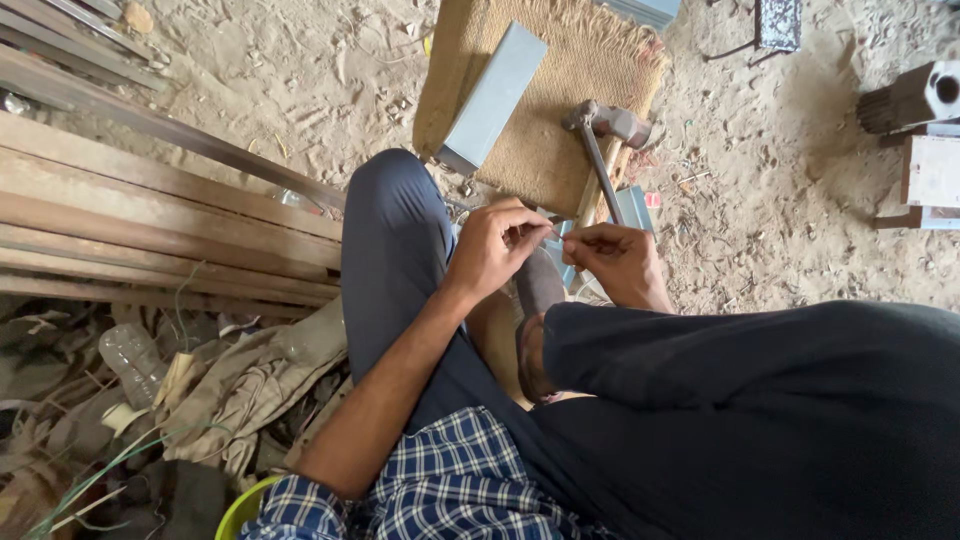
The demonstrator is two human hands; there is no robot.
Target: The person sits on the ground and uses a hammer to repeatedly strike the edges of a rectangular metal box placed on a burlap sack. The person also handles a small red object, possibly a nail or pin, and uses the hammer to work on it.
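Both hands meet just above the person's knees: the left hand (pixel 495 250) curls its fingers inward and the right hand (pixel 615 258) is closed to a pinch, the two sharing a thin pale sliver (pixel 556 232), perhaps a wire or small strip, stretched between the fingertips. What exactly it is I cannot tell; it is too small.

Going by size, the stacked wooden planks (pixel 150 220) lie along the left on the sandy ground (pixel 800 250), with a heap of rags and scrap (pixel 200 400) below them. Ahead of the knees a coarse woven mat (pixel 560 110) carries a long grey metal channel (pixel 493 98), and a hammer (pixel 602 140) rests at the mat's near edge, its handle pointing back towards the hands. A smaller grey metal piece (pixel 632 205) sits just beyond the right hand.

I'd judge the step as fingertip work on that small piece, straightening or readying it. Any next move would need a steady pinch from both sides, since so thin a thing slips easily into the sand.
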